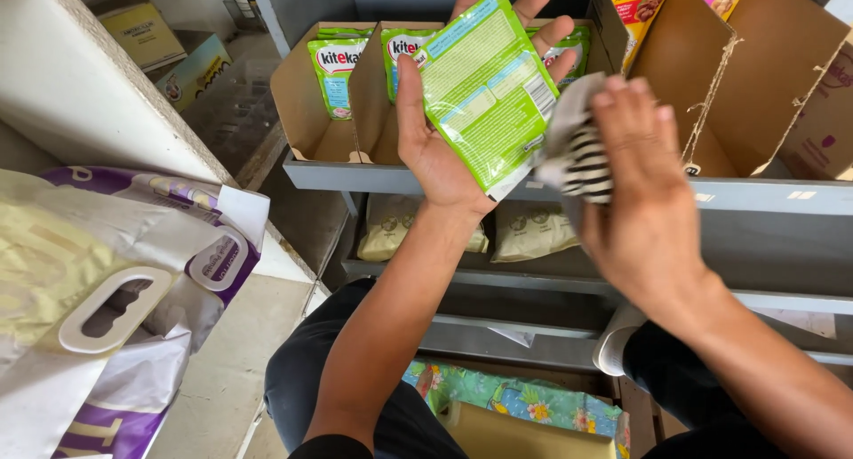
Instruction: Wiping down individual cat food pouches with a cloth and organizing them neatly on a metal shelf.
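Observation:
My left hand point(435, 148) lies palm up in front of a grey shelf and carries a green pouch point(484, 86), back side facing me. My right hand point(635, 188) is beside it on the right, fingers closed on a striped black-and-white cloth point(573, 152) that touches the pouch's lower right edge. Behind the hands, open cardboard trays point(311, 112) on the shelf hold more green pouches point(336, 72) standing upright.
A big cardboard box point(755, 77) with colourful packets fills the shelf's right side. Beige bags point(533, 230) lie on the lower shelf point(755, 295). Large white-and-purple sacks point(115, 290) with handle cut-outs are stacked at left. A floral packet point(524, 401) lies below, by my knees.

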